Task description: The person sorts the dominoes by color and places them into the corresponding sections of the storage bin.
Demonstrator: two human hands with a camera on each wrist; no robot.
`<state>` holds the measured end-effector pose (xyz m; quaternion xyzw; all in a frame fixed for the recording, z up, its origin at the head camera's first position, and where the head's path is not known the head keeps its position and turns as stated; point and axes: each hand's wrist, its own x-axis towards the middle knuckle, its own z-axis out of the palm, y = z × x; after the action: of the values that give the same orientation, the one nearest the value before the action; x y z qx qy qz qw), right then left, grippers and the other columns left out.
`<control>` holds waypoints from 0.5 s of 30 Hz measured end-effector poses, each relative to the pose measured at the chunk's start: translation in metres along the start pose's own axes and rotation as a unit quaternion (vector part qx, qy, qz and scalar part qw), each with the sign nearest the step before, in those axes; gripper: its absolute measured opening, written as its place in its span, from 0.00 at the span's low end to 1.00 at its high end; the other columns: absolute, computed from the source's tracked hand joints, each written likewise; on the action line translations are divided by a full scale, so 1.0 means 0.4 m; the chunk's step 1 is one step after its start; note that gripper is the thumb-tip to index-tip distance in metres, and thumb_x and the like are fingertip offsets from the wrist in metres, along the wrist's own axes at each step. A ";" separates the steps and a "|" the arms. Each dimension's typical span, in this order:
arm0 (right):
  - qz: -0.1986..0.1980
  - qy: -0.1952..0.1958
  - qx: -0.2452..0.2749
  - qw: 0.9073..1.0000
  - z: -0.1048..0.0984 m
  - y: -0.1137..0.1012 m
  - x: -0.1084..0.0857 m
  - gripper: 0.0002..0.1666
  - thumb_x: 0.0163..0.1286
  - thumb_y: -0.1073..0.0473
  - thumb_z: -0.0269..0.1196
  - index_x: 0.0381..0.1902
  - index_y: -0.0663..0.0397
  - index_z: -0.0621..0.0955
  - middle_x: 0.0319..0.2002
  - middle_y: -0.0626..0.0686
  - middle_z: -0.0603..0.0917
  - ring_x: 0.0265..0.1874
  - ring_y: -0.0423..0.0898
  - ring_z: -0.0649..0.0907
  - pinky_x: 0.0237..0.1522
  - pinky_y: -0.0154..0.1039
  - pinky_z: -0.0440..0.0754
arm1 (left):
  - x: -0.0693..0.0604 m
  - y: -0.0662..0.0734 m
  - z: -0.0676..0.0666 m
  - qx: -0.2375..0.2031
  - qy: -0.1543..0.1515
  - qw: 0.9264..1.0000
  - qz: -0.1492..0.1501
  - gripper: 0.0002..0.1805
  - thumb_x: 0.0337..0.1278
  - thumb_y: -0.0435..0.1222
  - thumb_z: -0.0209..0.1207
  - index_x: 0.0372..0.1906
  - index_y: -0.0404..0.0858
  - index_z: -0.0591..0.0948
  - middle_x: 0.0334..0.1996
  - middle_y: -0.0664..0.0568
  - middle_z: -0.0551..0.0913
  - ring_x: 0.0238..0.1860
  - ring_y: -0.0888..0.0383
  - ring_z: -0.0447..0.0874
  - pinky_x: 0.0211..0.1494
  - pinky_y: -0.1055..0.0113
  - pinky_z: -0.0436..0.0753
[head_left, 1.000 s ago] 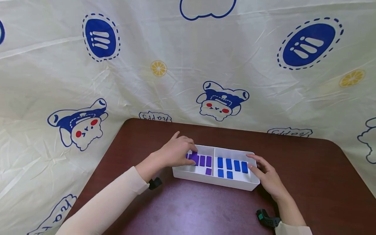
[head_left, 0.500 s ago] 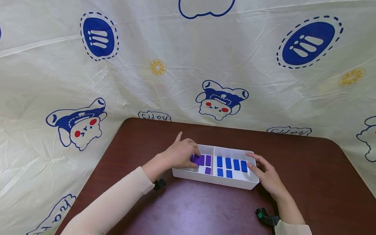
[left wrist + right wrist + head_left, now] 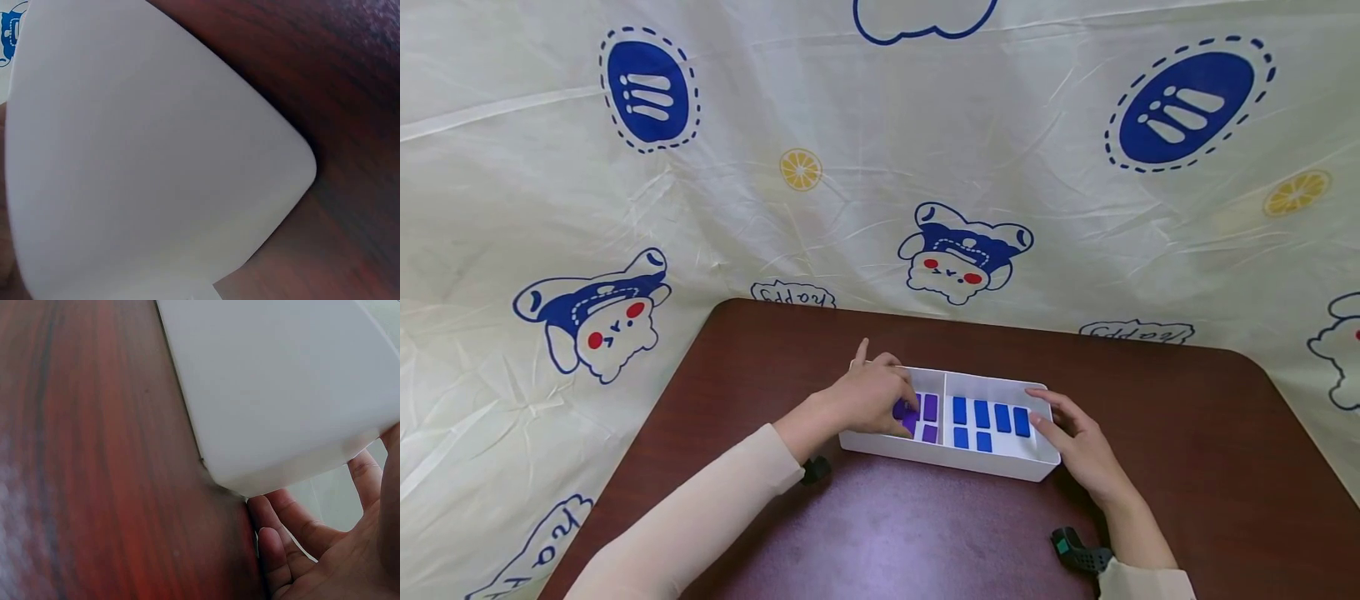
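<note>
A white two-compartment box (image 3: 1000, 470) stands on the table. My left hand (image 3: 871, 395) reaches into its left compartment and pinches a purple block (image 3: 910, 422) between thumb and fingers. Beside it lie other purple blocks (image 3: 930, 407), partly hidden by that hand. In the right compartment, blue blocks (image 3: 982, 414) lie in two rows, the far row longer. My right hand (image 3: 1084, 450) holds the box's right end, its thumb reaching over the rim. The right wrist view shows its fingers (image 3: 306, 528) against the outer end wall. The left wrist view shows mostly the box's outer wall (image 3: 150, 144).
The dark brown table (image 3: 880, 533) extends around the box. Behind it hangs a pale printed sheet (image 3: 850, 242). A black wrist strap (image 3: 1078, 552) shows at the right wrist, another (image 3: 816, 470) below the left.
My left hand has moved right and slightly nearer with the purple block, bringing it beside the lone near-row purple block. The right hand keeps its place on the box.
</note>
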<state>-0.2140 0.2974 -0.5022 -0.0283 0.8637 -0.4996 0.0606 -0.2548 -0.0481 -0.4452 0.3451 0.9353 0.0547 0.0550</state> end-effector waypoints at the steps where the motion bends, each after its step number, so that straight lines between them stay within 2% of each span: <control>1: 0.000 0.001 0.000 1.000 0.000 0.000 0.000 0.34 0.78 0.42 0.59 0.76 0.45 0.70 0.81 0.61 0.60 0.76 0.70 0.60 0.69 0.80 0.56 | 0.002 0.000 0.002 0.001 -0.001 1.000 0.001 0.22 0.50 0.61 0.74 0.51 0.62 0.90 0.58 0.63 0.85 0.73 0.53 0.67 0.77 0.23 0.42; 15: -0.002 0.001 0.001 1.000 0.000 0.000 -0.001 0.33 0.78 0.43 0.59 0.76 0.45 0.70 0.81 0.62 0.60 0.75 0.69 0.63 0.69 0.80 0.58 | 0.012 0.004 0.005 -0.010 -0.027 0.999 0.014 0.16 0.50 0.57 0.76 0.47 0.68 0.90 0.60 0.65 0.81 0.75 0.54 0.63 0.76 0.22 0.42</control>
<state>-0.2136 0.2973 -0.5023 -0.0290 0.8630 -0.5009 0.0585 -0.2572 -0.0435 -0.4473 0.3591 0.9280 0.0555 0.0827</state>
